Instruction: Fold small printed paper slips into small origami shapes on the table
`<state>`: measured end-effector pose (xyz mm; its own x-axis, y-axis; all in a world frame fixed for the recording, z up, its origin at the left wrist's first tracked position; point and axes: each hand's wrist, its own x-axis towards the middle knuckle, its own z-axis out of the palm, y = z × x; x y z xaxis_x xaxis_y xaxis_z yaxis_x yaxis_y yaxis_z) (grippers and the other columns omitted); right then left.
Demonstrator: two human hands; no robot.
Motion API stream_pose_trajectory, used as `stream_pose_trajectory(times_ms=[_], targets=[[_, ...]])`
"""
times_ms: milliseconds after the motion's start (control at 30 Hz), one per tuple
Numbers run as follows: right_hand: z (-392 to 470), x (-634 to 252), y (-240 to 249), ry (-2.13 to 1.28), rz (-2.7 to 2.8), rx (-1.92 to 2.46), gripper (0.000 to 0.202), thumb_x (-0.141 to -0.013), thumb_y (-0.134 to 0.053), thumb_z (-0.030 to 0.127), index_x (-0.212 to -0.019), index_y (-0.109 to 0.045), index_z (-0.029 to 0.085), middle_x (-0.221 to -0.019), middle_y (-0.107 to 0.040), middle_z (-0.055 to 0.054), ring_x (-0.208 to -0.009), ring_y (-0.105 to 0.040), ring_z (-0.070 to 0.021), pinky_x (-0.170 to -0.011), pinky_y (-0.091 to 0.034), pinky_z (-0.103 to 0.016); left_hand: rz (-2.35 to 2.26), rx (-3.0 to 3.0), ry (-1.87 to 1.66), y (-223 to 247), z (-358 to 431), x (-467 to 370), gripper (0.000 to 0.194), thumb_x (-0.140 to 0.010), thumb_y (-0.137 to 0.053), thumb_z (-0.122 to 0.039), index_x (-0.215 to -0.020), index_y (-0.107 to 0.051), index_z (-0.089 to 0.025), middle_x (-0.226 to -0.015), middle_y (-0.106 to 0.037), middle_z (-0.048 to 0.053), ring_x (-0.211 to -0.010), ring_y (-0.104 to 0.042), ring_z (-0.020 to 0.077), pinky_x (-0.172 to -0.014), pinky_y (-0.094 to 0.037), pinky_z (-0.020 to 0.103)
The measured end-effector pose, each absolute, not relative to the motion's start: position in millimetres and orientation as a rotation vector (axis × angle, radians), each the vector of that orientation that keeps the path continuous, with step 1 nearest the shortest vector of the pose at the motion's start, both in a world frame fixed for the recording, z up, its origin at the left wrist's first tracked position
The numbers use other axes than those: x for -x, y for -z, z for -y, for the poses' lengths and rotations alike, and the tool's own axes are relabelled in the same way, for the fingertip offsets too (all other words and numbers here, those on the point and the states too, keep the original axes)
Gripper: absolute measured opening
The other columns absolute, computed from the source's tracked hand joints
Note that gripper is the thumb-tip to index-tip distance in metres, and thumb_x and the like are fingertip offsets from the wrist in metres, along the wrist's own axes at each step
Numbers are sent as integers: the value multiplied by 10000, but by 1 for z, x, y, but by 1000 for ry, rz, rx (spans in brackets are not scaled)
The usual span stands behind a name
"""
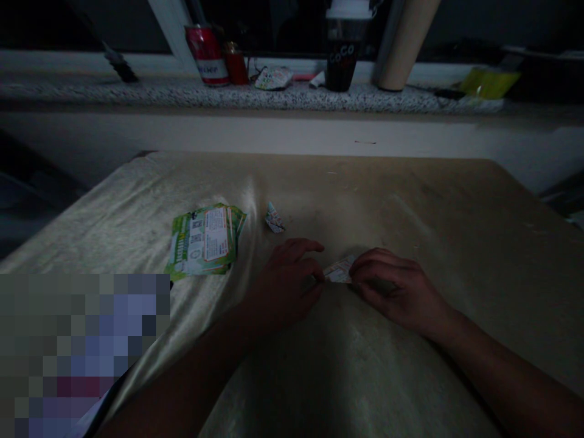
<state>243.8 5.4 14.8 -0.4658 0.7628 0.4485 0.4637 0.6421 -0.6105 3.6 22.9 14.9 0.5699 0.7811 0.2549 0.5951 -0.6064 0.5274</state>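
Between my two hands, a small folded piece of patterned paper (340, 269) is held just over the cloth-covered table (410, 201). My left hand (292, 280) pinches its left tip, with the index finger stretched out above. The right end is gripped by the fingers and thumb of my right hand (396, 286), which cover that part of it. Beyond my left hand stands another small folded paper piece (274, 219). To the left lies a loose stack of green printed sheets (201, 240).
Along the speckled windowsill (292, 100) are a red can (207, 56), a smaller red container (236, 64), a crumpled patterned paper (274, 78), a dark cup with a white lid (344, 48), a tan cylinder (406, 45) and a yellow packet (490, 82). The lower left is pixelated.
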Motion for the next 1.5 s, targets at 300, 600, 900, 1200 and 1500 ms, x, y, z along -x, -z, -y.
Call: stream_pose_trajectory(times_ms=[300, 600, 900, 1200, 1500], targets=[[-3, -245, -19, -587, 2466, 1012, 465, -661, -720, 124, -1108, -691, 249, -1126, -660, -50, -1096, -606, -249, -1003, -433, -433, -1035, -2524, -454, -14, -21, -5, 120, -821, -664, -167, -881, -745, -232, -1344, -582, 57, -1301, -472, 251, -1123, -340, 443], [-1, -237, -16, -516, 2469, 1028, 269, -831, -660, 169, -1090, -697, 228, -1088, -657, -76, -1100, -595, -250, -1001, -424, -454, -987, -2523, -445, -13, -17, -11, 122, -836, -653, -167, -885, -742, -234, -1314, -599, 56, -1277, -496, 248, -1114, -361, 441], [1, -228, -3, -480, 2420, 1052, 129, -935, -608, 235, -984, -726, 214, -983, -691, -66, -976, -612, -238, -903, -462, -437, -1009, -2493, -425, -13, -18, -10, 84, -851, -659, -206, -855, -742, -222, -1301, -611, 66, -1275, -500, 254, -1116, -360, 446], [3, -224, -1, -496, 2363, 1125, 108, -923, -629, 213, -949, -734, 223, -981, -701, -62, -958, -616, -235, -874, -470, -422, -1155, -2380, -394, -12, -26, -11, 57, -793, -750, -284, -836, -775, -258, -1394, -561, 62, -1326, -468, 290, -1116, -332, 511], [4, -221, -7, -489, 2386, 1144, 102, -911, -635, 191, -900, -734, 211, -957, -695, -57, -959, -612, -239, -891, -461, -420, -1358, -2192, -375, -18, -32, -22, 66, -654, -831, -241, -699, -787, -260, -1475, -501, 61, -1375, -418, 368, -1118, -310, 584]])
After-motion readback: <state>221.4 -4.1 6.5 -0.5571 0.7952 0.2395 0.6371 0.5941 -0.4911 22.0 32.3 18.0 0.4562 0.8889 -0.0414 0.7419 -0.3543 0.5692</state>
